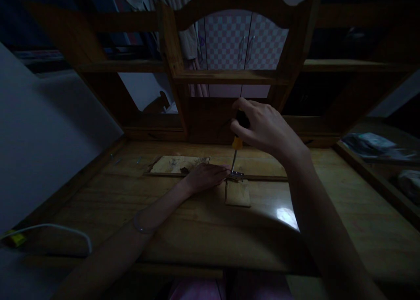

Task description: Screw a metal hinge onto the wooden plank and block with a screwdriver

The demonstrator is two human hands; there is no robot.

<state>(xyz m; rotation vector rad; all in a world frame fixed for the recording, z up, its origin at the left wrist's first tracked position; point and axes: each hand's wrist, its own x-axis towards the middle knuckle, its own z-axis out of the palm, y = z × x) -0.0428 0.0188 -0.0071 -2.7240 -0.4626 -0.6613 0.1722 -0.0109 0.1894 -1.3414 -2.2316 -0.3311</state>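
My right hand (259, 125) is wrapped round the black and yellow handle of a screwdriver (236, 143), whose shaft points down, slightly tilted. Its tip meets a small metal hinge-like piece (236, 175) at the end of a wooden strip (262, 166). Beside the tip, the fingers of my left hand (208, 176) press together at the metal piece's left side; what they pinch is too small and dark to make out. Just below the metal piece lies a small square wooden block (238, 193). Left of it, a board with a rough, broken surface (164, 164) lies flat.
A wooden shelf frame (229, 76) rises behind the wooden desktop (197, 230). Small screws (111, 157) lie at the left rear. A white cable (65, 228) and a yellow object (16, 238) are at the left front. Plastic-wrapped items (377, 141) sit at the right.
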